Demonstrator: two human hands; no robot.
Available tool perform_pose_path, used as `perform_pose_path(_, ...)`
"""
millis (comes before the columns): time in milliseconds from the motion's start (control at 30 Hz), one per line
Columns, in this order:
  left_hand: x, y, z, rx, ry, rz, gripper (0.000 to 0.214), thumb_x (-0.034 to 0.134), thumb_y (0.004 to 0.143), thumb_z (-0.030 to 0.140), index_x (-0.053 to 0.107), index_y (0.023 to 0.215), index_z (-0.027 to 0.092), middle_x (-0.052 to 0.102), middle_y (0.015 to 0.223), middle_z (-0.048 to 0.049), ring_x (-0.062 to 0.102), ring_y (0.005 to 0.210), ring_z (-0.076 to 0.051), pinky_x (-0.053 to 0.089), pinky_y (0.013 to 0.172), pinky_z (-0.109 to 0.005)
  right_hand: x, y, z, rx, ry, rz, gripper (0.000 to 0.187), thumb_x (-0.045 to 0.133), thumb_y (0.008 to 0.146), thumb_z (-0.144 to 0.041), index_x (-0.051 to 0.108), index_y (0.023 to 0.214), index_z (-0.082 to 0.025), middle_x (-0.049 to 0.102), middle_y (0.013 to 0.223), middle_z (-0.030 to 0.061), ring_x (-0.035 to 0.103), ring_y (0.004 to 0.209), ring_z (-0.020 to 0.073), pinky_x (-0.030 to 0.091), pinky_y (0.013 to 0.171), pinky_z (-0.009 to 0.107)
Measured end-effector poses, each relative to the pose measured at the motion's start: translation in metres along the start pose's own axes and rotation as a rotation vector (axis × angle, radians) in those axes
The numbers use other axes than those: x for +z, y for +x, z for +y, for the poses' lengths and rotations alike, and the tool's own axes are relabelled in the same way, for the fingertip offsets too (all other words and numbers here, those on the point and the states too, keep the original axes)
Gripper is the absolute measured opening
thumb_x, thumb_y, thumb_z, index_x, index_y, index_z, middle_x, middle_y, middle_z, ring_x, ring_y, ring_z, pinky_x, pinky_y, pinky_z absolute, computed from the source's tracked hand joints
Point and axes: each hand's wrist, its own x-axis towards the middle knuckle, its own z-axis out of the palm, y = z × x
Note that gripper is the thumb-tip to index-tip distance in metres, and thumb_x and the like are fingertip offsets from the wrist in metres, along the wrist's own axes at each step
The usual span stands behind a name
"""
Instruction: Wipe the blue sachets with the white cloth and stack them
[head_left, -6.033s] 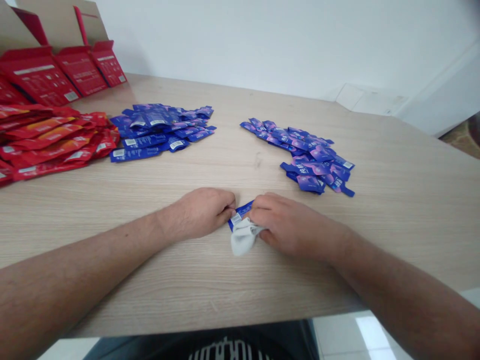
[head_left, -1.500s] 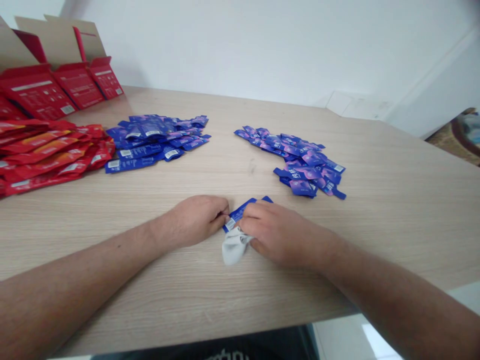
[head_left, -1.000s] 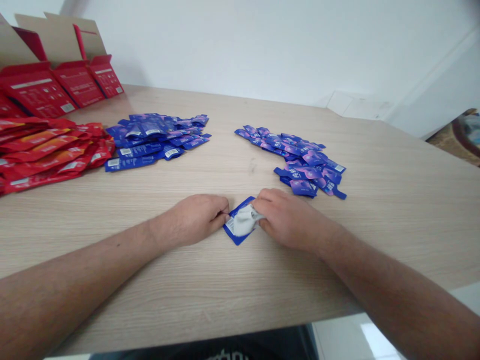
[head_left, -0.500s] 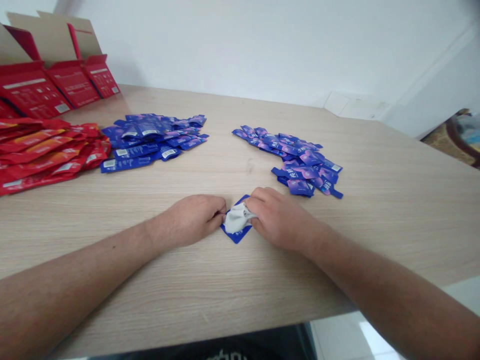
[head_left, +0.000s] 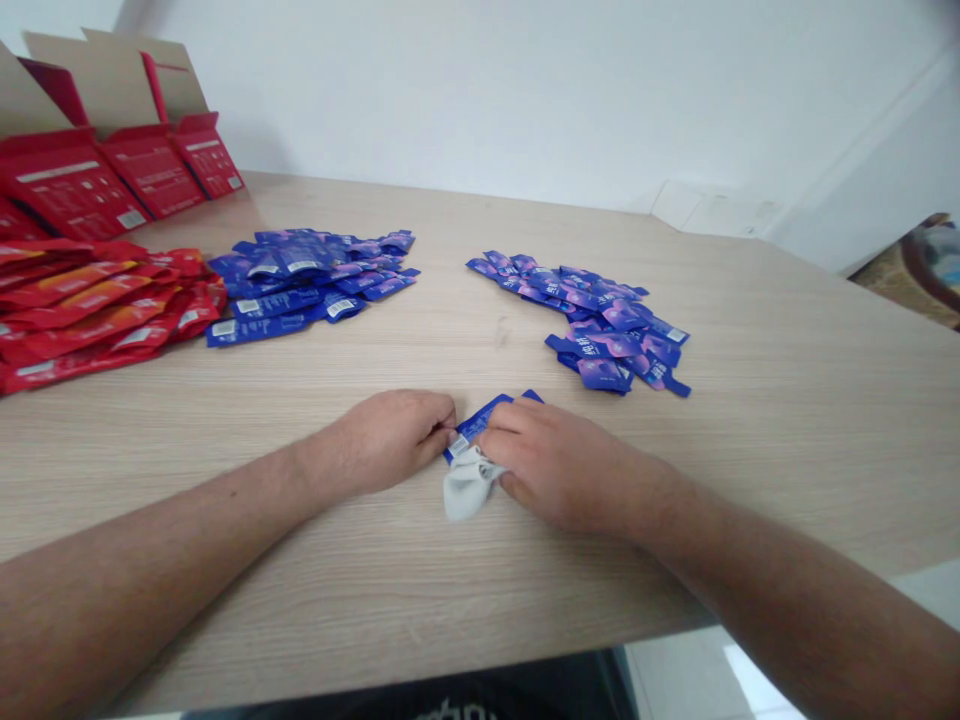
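View: from the head camera we look forward and down at both our forearms resting on the tabletop (head_left: 570, 590), with the hands close together near its middle.

Left grip: our left grip (head_left: 386, 440) is curled nearly shut, its fingertips pinching the near end of the blue sachet beside a small white label.

Right grip: our right grip (head_left: 562, 470) is bunched down, fingers closed over the sachet's middle and gathering a crumpled white cloth (head_left: 469, 487) under them.

Blue sachet: the blue sachet (head_left: 480, 422) lies flat and slantwise between the two hands, touching both; one far corner pokes out beyond the right fingers.

White cloth: it spills toward us from beneath the right fingers, overlapping the sachet's near edge and reaching onto the bare wood.

Handling: a good hold, as we judge it. Pressing the thin foil against the tabletop from both sides stops it sliding, and the left pinch anchors it while the right hand works the cloth.

Blue pile: a loose heap of blue sachets (head_left: 300, 285) lies ahead and to the left, well apart from our hands.

Purple pile: a second heap of purple-and-blue sachets (head_left: 607, 335) lies ahead and to the right.

Red goods: glossy red pouches (head_left: 90, 305) are stacked at the far left, with open red cartons (head_left: 154, 170) behind them.
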Motion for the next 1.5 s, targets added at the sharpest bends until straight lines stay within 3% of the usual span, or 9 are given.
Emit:
perform_pose_path(167,0.0,0.0,0.001,0.006,-0.002,0.001,0.025,0.044,0.093,0.036,0.064,0.087,0.022,0.068,0.082,-0.0036,0.06,0.072,-0.017,0.037,0.06,-0.027,0.001,-0.001,0.009,0.225,-0.04,0.083,0.009,0.056,0.092,-0.021,0.061,0.098,-0.016,0.06,0.102,0.0094,0.054,0.096,0.0231,0.044,0.089,0.038)
perform_pose_path(367,0.0,0.0,0.001,-0.013,-0.008,-0.006,0.023,0.045,0.092,0.034,0.063,0.086,0.022,0.069,0.082,-0.0034,0.06,0.072,-0.017,0.037,0.06,-0.027,0.0,-0.001,0.003,0.026,0.015,0.002,0.012,0.055,0.092,-0.021,0.061,0.101,-0.016,0.061,0.104,0.0094,0.055,0.099,0.0232,0.044,0.091,0.038)
perform_pose_path(533,0.002,-0.001,-0.002,0.013,-0.006,0.016,0.023,0.045,0.093,0.035,0.063,0.087,0.022,0.068,0.082,-0.0028,0.059,0.071,-0.017,0.036,0.06,-0.027,0.001,-0.001,0.01,0.246,-0.049,0.1,0.008,0.056,0.092,-0.021,0.061,0.097,-0.017,0.06,0.101,0.0089,0.054,0.097,0.0235,0.044,0.089,0.037)
perform_pose_path(733,0.001,-0.001,-0.001,0.003,-0.019,0.006,0.022,0.045,0.092,0.035,0.062,0.085,0.022,0.068,0.08,-0.0028,0.059,0.071,-0.017,0.035,0.059,-0.027,0.0,0.0,0.003,0.02,0.005,0.012,0.011,0.054,0.092,-0.02,0.061,0.099,-0.016,0.06,0.103,0.0092,0.054,0.098,0.0229,0.044,0.09,0.037)
perform_pose_path(900,0.001,0.0,-0.001,0.012,-0.007,0.012,0.023,0.044,0.093,0.035,0.062,0.085,0.022,0.067,0.08,-0.0024,0.058,0.07,-0.016,0.034,0.059,-0.027,0.001,0.0,0.013,0.245,-0.046,0.108,0.009,0.055,0.092,-0.021,0.06,0.098,-0.016,0.059,0.102,0.0093,0.054,0.097,0.0231,0.043,0.09,0.037)
perform_pose_path(1100,0.003,0.0,-0.002,0.002,-0.013,0.01,0.022,0.045,0.092,0.034,0.062,0.085,0.022,0.067,0.079,-0.0021,0.058,0.069,-0.016,0.035,0.059,-0.027,0.003,0.0,0.007,0.027,0.012,0.024,0.009,0.055,0.09,-0.019,0.06,0.098,-0.017,0.06,0.103,0.0087,0.054,0.099,0.0226,0.044,0.091,0.037)
perform_pose_path(1300,0.002,0.0,-0.001,0.005,0.005,0.015,0.022,0.045,0.092,0.034,0.062,0.085,0.022,0.067,0.08,-0.0024,0.058,0.07,-0.017,0.036,0.059,-0.027,0.004,0.001,0.014,0.239,-0.05,0.134,0.008,0.056,0.092,-0.021,0.059,0.097,-0.016,0.06,0.101,0.0091,0.054,0.096,0.0231,0.044,0.089,0.037)
perform_pose_path(1433,0.002,0.0,-0.002,-0.007,-0.008,0.012,0.021,0.045,0.092,0.033,0.062,0.086,0.022,0.068,0.081,-0.0028,0.06,0.072,-0.017,0.036,0.06,-0.027,0.004,0.001,0.008,0.065,-0.024,0.054,0.009,0.056,0.091,-0.021,0.06,0.098,-0.017,0.06,0.103,0.0088,0.054,0.098,0.023,0.044,0.09,0.037)
perform_pose_path(1500,0.003,0.0,-0.002,-0.003,-0.009,0.015,0.023,0.045,0.092,0.035,0.063,0.086,0.022,0.068,0.081,-0.0028,0.06,0.072,-0.017,0.036,0.06,-0.027,0.003,-0.001,0.009,0.056,-0.012,0.031,0.009,0.055,0.091,-0.021,0.06,0.098,-0.017,0.06,0.103,0.0084,0.054,0.098,0.0227,0.044,0.09,0.037)
